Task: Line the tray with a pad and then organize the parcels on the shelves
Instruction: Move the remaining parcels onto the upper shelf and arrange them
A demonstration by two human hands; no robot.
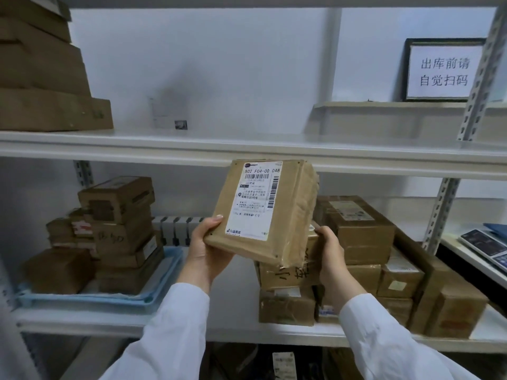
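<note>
I hold a brown cardboard parcel (285,215) with a white shipping label in front of the middle shelf, tilted with its label facing me. My left hand (205,248) grips its lower left corner. On its lower right edge sits my right hand (330,250). At the left of the middle shelf lies a pale blue tray (153,294) with a white pad under several stacked parcels (118,220). Another pile of brown parcels (367,259) fills the right side of that shelf.
The upper shelf (247,145) carries a stack of large boxes (44,78) at its left. A framed sign (444,69) stands on a ledge at the upper right. A perforated metal upright (444,212) rises at the right. More packages lie on the lower shelf (285,364).
</note>
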